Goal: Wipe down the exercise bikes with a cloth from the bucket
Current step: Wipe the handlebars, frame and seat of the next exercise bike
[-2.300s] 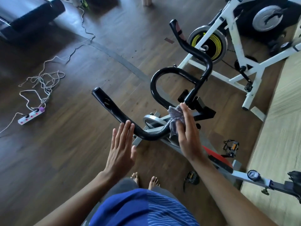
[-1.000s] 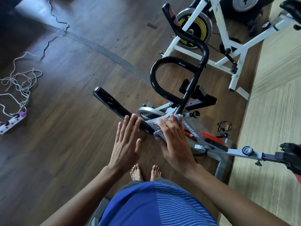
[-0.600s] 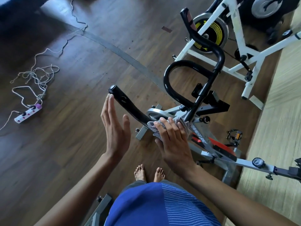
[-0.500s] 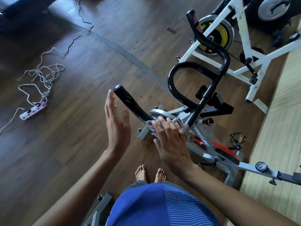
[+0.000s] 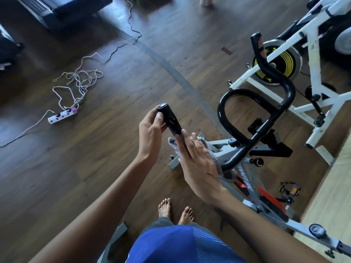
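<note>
Far left on the floor, a power strip w/ a tangle of white cable, well clear of the work. Next, the left hand: fingers curled round the near tip of the black handlebar, thumb on the end cap, a light steadying pinch, nothing else in it. The bar's free arm runs along a diagonal, from that tip up-left down to the right toward the stem of the grey bike, so its long axis points almost straight from left hand to right hand. The right hand sits just down-bar from the left, fingers spread flat and mostly straight, palm pressing the grey cloth onto the bar; cloth is wrapped under the palm, edges showing at the fingertips and along the right side. Right hand is the one w/ the cloth, so it's the one to move: judging by the layout, next stroke prob slides up-left along the axis toward the held tip, the short bare stretch between the hands. Further right, the looped part of the bar, then the white bike behind, not yet touched. No bucket in view.
</note>
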